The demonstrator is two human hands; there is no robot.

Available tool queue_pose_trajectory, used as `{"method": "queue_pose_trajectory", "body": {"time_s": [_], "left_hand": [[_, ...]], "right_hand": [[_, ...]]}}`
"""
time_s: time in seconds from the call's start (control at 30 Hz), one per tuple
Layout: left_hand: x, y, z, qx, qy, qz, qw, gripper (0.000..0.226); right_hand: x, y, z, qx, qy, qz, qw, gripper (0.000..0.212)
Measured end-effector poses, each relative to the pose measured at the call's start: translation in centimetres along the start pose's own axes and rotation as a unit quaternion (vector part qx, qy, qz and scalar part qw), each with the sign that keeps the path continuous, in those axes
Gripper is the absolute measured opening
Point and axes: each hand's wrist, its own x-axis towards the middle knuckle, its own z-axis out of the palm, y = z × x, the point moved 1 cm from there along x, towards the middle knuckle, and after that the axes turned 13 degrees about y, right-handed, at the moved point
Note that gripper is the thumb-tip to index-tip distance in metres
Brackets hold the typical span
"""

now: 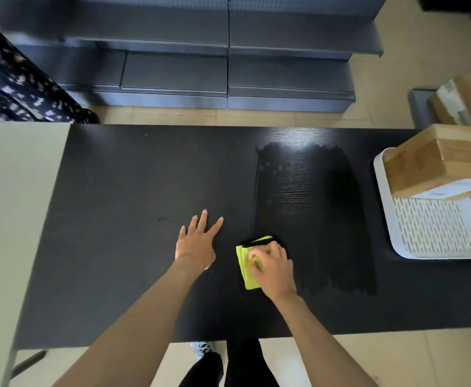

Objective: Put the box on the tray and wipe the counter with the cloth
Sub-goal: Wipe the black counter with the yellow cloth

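On the black surface [133, 174], near its front edge, the right hand [272, 265] is curled over a folded yellow cloth [246, 268], pressing it down. Just left of it, the left hand [196, 243] lies flat with fingers spread, holding nothing. At the far right, the cardboard box [435, 166] sits on the white tray [435, 233]. A wet streaked patch [312, 208] shines between cloth and tray.
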Motion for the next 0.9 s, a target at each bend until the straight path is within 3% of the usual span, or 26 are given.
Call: {"method": "queue_pose_trajectory", "body": {"time_s": [0.27,0.53,0.7,0.9], "left_hand": [[0.3,-0.1,0.4,-0.045,-0.004,-0.014,0.999,0.107],[0.2,0.1,1.1,0.004,-0.003,-0.009,1.000,0.121],[0.3,0.1,1.0,-0.006,-0.011,-0.009,1.000,0.124],[0.3,0.1,0.3,-0.005,-0.021,-0.011,1.000,0.120]], "right_hand": [[15.8,-1.6,-1.5,-0.014,0.026,-0.047,0.998,0.012],[30.4,-4.7,-2.8,-0.028,0.013,-0.075,0.997,0.015],[33.9,-5.3,-3.2,-0.036,0.030,-0.118,0.992,0.016],[31.1,-5.6,-2.8,-0.065,0.020,-0.138,0.988,0.011]]}}
